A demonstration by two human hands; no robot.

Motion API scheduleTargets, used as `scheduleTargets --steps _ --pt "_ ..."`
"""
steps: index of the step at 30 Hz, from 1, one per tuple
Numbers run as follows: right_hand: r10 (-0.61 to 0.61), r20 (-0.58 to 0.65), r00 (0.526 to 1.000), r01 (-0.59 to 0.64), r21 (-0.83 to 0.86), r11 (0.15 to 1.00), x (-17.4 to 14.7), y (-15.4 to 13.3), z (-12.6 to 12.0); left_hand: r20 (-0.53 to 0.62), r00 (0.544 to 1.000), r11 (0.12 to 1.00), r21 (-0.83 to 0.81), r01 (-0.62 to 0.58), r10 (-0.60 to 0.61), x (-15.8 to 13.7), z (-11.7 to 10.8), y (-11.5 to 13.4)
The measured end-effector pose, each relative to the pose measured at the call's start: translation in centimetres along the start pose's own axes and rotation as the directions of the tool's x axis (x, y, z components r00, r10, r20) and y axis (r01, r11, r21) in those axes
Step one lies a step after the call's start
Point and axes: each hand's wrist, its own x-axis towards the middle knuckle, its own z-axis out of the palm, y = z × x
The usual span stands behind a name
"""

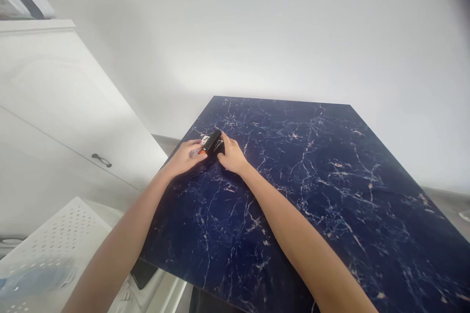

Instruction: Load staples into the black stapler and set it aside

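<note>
Between the two hands, right where the fingers meet, sits the small black item (212, 141), low over the dark, marble-patterned tabletop (293, 171), and here is where all the action is! On its left side the left grip (181, 159) has it, thumb on the near side, fingers on the far side, with a white-marked face (204, 141) just beyond those fingertips and an orange patch (202, 152) peeking out by the thumb. Across from it, the right grip (234, 157) curls around the right side, forefinger up at the far end, thumb nearer the body; whether it clamps down or merely rests there, I cannot tell. Nor can I say whether the item touches the surface beneath the grips, for the fingers and shadow hide it.

So how to play this well? The left grip looks like the anchor, and a firm but gentle pinch should serve it best, wrist low and quiet. The right grip is the one for the fine work: fingertips rather than palm, light pressure, thumb and forefinger facing each other so the piece doesn't twist. Any pull or push ought to run along the item's length, and keeping it low over the tabletop makes a slip harmless. One caution: the left edge lies close beside the left grip, so working a touch further right would be safer!
</note>
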Motion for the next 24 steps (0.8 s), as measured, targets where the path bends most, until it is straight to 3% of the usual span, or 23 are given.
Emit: scheduleTargets --steps 5,12,19,24 --pt "0.074 -0.030 0.997 -0.071 0.111 0.991 0.2 0.7 -1.1 0.125 0.991 0.997 -0.054 0.046 -0.039 0.2 0.0 -1.2" --pt "0.105 -0.049 0.993 -0.101 0.062 0.993 -0.2 0.4 -1.6 0.213 0.977 0.984 -0.170 0.053 -0.015 0.2 -0.8 -1.2" --pt "0.252 -0.165 0.954 -0.217 0.203 0.955 0.0 1.1 -1.6 0.085 0.994 0.993 -0.090 0.073 -0.065 -0.2 -0.2 -0.8" --pt "0.378 -0.346 0.858 -0.345 0.156 0.926 -0.2 0.9 -2.2 -0.056 0.998 0.999 0.027 -0.019 0.021 -0.2 0.2 0.1"
